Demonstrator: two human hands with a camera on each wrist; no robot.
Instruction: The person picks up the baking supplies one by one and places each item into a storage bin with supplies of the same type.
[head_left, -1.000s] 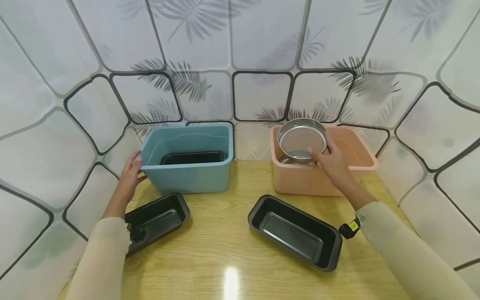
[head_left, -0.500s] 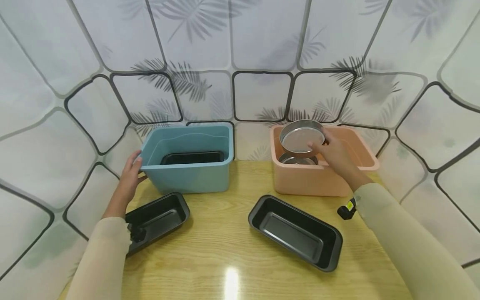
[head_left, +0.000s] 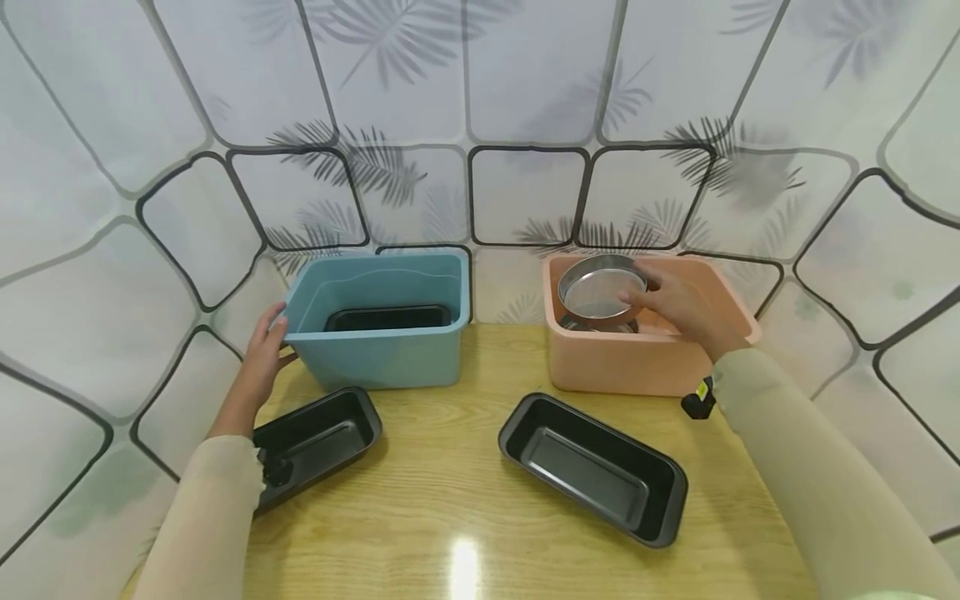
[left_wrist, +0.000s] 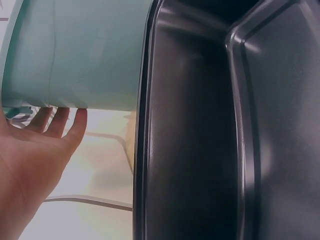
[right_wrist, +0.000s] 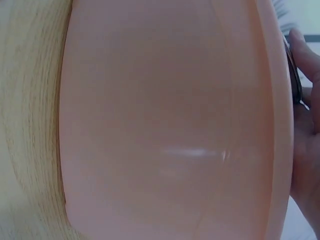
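My right hand [head_left: 671, 307] pinches the right side of a round metal flour sieve [head_left: 600, 292], thumb over its pale, mesh-like base. The sieve is level with the rim of the peach bin [head_left: 630, 362], above another round metal piece [head_left: 626, 327] inside it. In the right wrist view, the sieve's edge [right_wrist: 295, 75] shows beside the hand, past the bin wall. My left hand [head_left: 262, 358] rests against the left corner of the blue bin [head_left: 382, 358]. In the left wrist view its fingers [left_wrist: 75, 127] touch the bin's outer wall, fairly straight.
A black loaf pan [head_left: 596, 467] lies at a slant before the peach bin. Another black loaf pan [head_left: 322, 442] lies partly under the left forearm. Inside the blue bin sits a dark pan [head_left: 390, 317]. The wooden table [head_left: 427, 483] meets a patterned wall [head_left: 525, 196].
My right hand has lowered the sieve slightly toward the bin, and its base now tilts flatter. The left hand stays at the blue bin.
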